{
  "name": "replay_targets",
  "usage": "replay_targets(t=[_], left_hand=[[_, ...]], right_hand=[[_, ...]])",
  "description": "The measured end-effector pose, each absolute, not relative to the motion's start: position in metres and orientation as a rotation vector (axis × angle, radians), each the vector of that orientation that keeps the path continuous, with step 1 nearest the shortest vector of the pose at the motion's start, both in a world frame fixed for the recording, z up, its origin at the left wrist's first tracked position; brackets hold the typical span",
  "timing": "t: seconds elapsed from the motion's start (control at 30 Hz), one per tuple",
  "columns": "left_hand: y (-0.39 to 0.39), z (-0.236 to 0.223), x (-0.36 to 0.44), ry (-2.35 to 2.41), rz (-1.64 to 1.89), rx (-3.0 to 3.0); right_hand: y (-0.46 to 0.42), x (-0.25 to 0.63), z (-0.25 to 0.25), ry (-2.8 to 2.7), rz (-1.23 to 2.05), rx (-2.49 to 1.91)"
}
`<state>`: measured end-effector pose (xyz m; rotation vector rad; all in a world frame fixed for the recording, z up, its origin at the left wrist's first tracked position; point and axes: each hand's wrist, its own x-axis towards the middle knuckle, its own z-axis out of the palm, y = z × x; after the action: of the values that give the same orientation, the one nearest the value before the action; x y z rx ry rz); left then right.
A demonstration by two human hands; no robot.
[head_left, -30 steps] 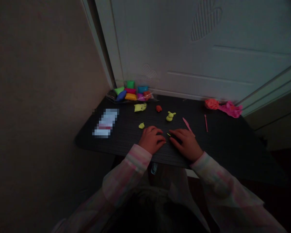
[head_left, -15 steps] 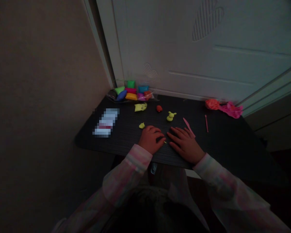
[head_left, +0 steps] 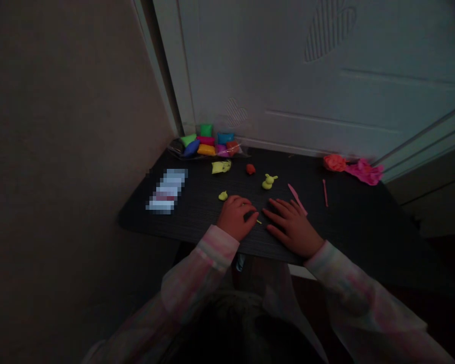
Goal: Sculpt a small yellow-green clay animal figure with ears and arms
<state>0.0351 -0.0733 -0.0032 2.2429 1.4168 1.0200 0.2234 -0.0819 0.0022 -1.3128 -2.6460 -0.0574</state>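
Just below mid-frame, the right hand (head_left: 294, 228) lies fingers apart, the left hand (head_left: 235, 218) curls, grip impossible to tell, and a heavy thumb could squash that thin yellow strip (head_left: 259, 222)!

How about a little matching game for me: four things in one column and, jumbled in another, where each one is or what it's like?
Things:
1. thin yellow strip
2. red lump
3. pink knife
4. clear bag

Places and states:
A. on the far side of the right hand, near its fingers
B. holding coloured packets
C. at the thumb of the left hand
D. between the yellow wrapper and the eared yellow figure

Pairs: 1-C, 2-D, 3-A, 4-B
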Motion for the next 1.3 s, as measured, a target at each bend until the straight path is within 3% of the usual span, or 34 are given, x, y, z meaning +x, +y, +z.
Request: replay_targets(t=[1.3], left_hand=[[-0.0722, -0.0056, 0.0349, 1.406, 1.143, 2.263]], right_hand=[[-0.0857, 0.2272, 0.0024, -2.647, -0.131, -1.397]])
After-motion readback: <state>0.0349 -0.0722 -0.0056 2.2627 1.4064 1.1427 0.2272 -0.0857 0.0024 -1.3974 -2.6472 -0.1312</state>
